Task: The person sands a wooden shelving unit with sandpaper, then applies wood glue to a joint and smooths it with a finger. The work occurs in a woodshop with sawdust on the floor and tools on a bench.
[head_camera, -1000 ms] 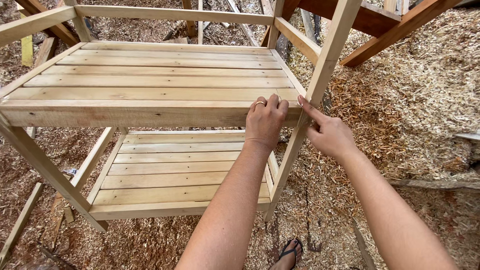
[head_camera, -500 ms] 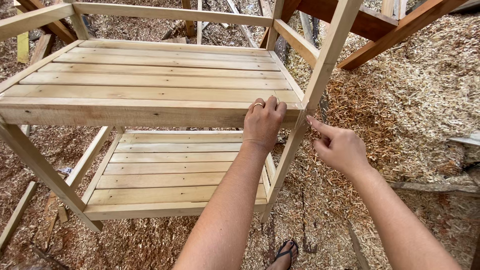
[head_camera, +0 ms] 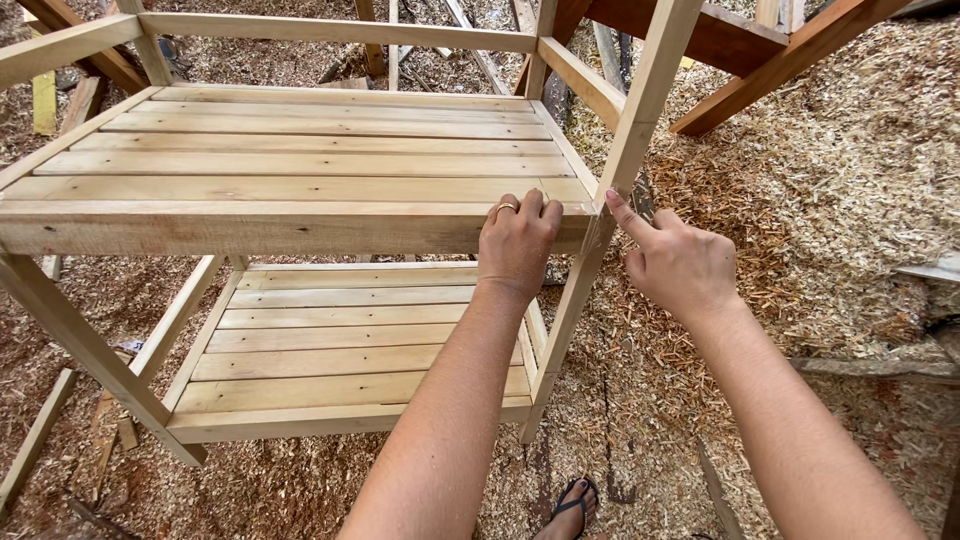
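Across the middle of the frame, the pale slatted wooden shelf unit (head_camera: 300, 190) (2 tiers) is standing on sawdust. The left hand (head_camera: 517, 245) is gripping its front rail; the right hand (head_camera: 680, 265), forefinger out, is now touching the corner post (head_camera: 640, 120).

Ground: wood shavings (head_camera: 850, 150) cover entire floor, thick, pale-to-tan, heaviest at right. Reddish-brown beams (head_camera: 790, 55) cross upper right at an angle, a 2nd one (head_camera: 720, 35) beside it. Loose timber offcuts (head_camera: 470, 45) lie in shavings at top centre, part-buried. Yellow strip (head_camera: 43, 100) upright at far left. Thin slat (head_camera: 35, 440) on ground at lower left. Foot in black sandal (head_camera: 572, 505) at bottom edge, on shavings.
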The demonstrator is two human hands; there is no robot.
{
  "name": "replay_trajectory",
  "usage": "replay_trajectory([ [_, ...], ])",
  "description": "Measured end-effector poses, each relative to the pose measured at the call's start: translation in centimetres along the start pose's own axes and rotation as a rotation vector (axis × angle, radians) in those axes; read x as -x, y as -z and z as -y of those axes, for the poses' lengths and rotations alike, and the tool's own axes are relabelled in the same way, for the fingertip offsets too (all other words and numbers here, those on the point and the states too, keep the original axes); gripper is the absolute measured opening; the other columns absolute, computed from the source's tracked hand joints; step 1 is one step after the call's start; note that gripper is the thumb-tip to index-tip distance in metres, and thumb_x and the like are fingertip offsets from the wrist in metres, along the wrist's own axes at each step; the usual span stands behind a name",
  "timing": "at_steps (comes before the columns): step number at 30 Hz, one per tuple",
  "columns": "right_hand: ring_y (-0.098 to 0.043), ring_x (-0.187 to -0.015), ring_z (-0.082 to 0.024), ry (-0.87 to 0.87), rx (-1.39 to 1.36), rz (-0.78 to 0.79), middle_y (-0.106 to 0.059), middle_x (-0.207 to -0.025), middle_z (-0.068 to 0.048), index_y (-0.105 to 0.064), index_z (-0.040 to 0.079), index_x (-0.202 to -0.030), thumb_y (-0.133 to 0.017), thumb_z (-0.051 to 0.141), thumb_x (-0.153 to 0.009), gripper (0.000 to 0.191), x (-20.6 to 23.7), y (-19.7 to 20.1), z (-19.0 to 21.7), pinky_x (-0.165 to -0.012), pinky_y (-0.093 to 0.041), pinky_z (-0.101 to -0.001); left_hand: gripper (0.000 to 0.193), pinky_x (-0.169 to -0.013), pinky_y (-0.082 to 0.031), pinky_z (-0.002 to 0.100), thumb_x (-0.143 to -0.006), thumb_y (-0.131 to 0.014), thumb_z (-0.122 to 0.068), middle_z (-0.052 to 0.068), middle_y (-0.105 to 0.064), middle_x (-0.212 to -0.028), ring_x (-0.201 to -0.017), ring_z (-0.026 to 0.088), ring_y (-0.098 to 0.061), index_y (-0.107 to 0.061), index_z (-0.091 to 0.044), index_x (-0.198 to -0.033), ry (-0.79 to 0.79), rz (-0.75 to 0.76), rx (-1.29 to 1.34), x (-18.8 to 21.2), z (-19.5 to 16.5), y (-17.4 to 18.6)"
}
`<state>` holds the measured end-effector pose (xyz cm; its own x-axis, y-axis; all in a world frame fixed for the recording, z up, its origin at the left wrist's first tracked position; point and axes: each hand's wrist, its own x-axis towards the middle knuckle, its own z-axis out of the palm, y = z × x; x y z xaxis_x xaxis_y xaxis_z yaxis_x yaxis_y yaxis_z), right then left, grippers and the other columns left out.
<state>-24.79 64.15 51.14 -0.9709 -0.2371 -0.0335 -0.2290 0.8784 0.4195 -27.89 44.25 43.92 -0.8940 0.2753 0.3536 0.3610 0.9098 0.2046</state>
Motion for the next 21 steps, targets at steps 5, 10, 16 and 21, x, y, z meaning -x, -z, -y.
replay_trajectory([
  [5,-0.06,-0.046,-0.006,0.141,0.169,-0.058,-0.06,-0.074,0.0,-0.04,0.051,-0.153,-0.059,0.034,-0.099,0.059,-0.3,1.1,-0.3,-0.04,-0.055,-0.0233,0.036,-0.091,-0.058,0.038,-0.071,-0.082,-0.005,0.005,-0.064,-0.105,-0.099,0.025,-0.068,-0.064,-0.013,-0.102,-0.004,-0.002,-0.014,0.0,-0.1,-0.1],
  [10,-0.062,-0.046,-0.007,0.139,0.128,0.009,-0.061,-0.077,-0.002,-0.043,0.046,-0.151,-0.057,0.039,-0.097,0.057,-0.8,1.7,0.3,-0.039,-0.056,-0.0245,0.036,-0.092,-0.058,0.038,-0.073,-0.082,-0.005,0.005,-0.063,-0.105,-0.099,0.024,-0.068,-0.064,-0.013,-0.104,-0.009,0.019,-0.025,-0.2,-0.1,-0.4],
  [16,-0.059,-0.047,-0.004,0.223,0.416,-0.097,-0.062,-0.076,0.002,-0.045,0.035,-0.156,-0.049,0.032,-0.107,0.049,-0.6,0.5,1.3,-0.039,-0.048,-0.0192,0.036,-0.092,-0.059,0.037,-0.074,-0.082,-0.006,0.005,-0.063,-0.105,-0.099,0.024,-0.068,-0.064,-0.014,-0.104,-0.025,-0.016,-0.006,0.0,0.2,-0.7],
  [21,-0.059,-0.048,-0.003,0.219,0.413,-0.101,-0.061,-0.072,0.003,-0.049,0.033,-0.154,-0.05,0.032,-0.105,0.049,0.8,-0.6,1.2,-0.038,-0.046,-0.0198,0.038,-0.092,-0.058,0.037,-0.072,-0.081,-0.006,0.005,-0.063,-0.105,-0.099,0.024,-0.068,-0.064,-0.014,-0.105,-0.032,0.0,-0.006,0.0,0.3,-0.4],
])
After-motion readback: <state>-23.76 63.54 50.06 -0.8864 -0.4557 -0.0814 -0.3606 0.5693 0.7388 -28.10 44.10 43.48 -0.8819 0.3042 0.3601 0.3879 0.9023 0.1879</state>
